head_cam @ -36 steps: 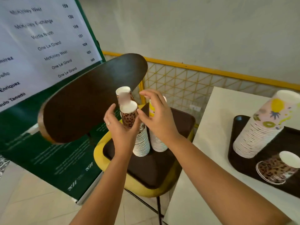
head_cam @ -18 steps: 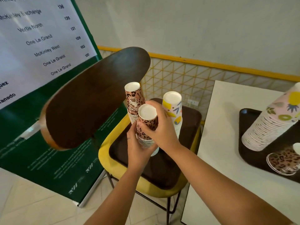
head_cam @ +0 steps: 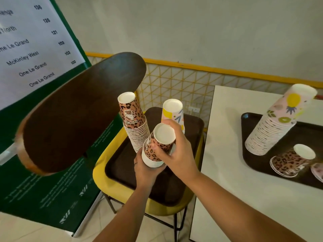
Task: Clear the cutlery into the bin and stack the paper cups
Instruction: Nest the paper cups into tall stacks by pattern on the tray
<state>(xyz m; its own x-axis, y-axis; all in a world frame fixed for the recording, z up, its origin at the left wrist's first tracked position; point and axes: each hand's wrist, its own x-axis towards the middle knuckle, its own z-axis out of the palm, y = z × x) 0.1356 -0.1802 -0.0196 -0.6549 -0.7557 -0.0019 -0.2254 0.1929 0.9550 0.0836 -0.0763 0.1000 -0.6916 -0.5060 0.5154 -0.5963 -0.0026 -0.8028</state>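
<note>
so the white bench (head_cam: 227,172) on the right carries a dark tray (head_cam: 253,159) with a tall pastel cup stack (head_cam: 272,130); the dark tray on the yellow chair (head_cam: 174,191) keeps two upright stacks; the short leopard-print paper cup stack (head_cam: 157,147) has been lifted off it, clamped in both the left hand (head_cam: 145,170) and right hand (head_cam: 176,154); a merge looks next; room is tight by the chair back (head_cam: 78,116), open rightward.
</note>
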